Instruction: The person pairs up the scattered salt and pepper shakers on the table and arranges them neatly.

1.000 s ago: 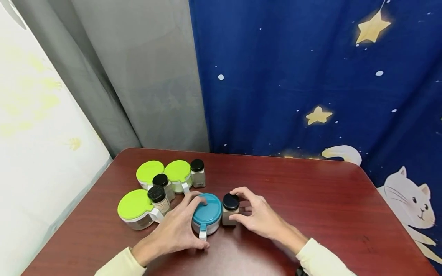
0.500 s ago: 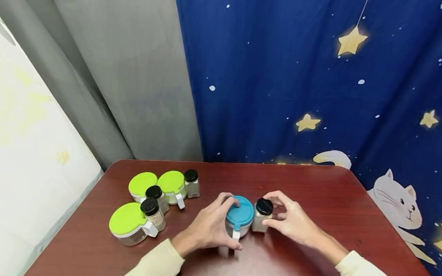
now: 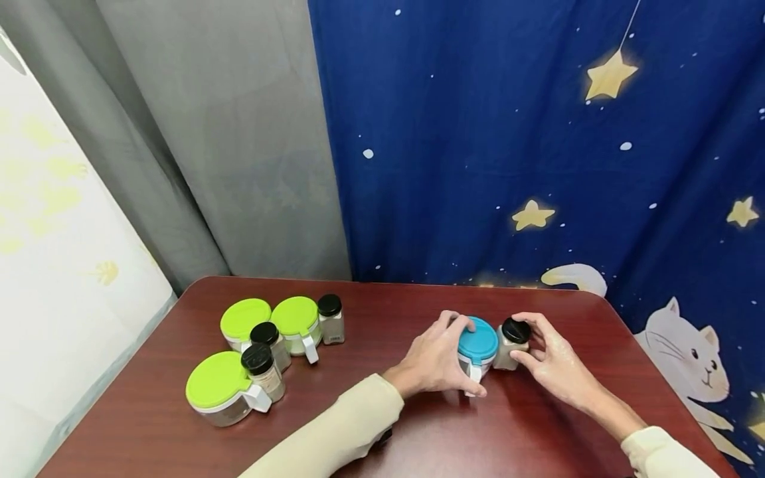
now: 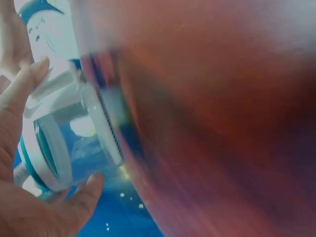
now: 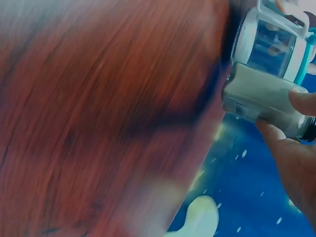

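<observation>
Right of centre at the table (image 3: 394, 309), the left hand (image 3: 435, 355) clamps curled fingers around the blue-lidded jar (image 3: 479, 344); the right hand (image 3: 552, 362) pinches the black-capped bottle (image 3: 509, 352) just beside it. Uneven hand travel could cause collision.

PASS: tabletop (image 3: 376, 332) between jar cluster (image 3: 218, 380) and left fingers (image 3: 459, 325) | TIGHT: black-capped jar (image 3: 506, 356) close beside blue-lidded jar (image 3: 479, 340)
</observation>
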Available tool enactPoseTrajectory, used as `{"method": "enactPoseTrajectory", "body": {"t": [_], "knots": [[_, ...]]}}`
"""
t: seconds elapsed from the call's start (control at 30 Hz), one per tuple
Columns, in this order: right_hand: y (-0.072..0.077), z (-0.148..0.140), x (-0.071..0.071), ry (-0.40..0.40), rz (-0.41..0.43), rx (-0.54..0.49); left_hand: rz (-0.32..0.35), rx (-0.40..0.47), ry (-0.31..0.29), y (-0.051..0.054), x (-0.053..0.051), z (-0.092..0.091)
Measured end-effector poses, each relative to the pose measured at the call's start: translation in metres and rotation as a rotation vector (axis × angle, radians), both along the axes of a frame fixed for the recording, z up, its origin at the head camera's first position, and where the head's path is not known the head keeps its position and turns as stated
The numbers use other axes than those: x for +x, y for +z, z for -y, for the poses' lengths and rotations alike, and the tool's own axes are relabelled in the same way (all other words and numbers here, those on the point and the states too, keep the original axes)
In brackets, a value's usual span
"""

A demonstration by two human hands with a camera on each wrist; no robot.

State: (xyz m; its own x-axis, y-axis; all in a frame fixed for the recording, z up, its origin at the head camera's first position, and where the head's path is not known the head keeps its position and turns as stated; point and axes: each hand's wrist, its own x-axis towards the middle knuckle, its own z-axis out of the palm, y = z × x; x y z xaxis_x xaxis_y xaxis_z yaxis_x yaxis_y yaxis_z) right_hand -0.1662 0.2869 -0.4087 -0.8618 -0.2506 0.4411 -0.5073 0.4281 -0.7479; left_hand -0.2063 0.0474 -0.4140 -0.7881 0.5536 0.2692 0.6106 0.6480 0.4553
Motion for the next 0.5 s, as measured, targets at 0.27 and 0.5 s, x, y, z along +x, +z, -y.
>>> {"method": "enactPoseTrajectory", "body": {"t": [0.27, 0.5], "knots": [[-0.014, -0.038, -0.012, -0.111, 0.015, 0.052, 0.041, -0.042, 0.022, -0.005, -0.023, -0.052], [-0.014, -0.048, -0.019, -0.149, 0.049, 0.061, 0.031, -0.057, 0.044, -0.011, -0.027, -0.069]]}}
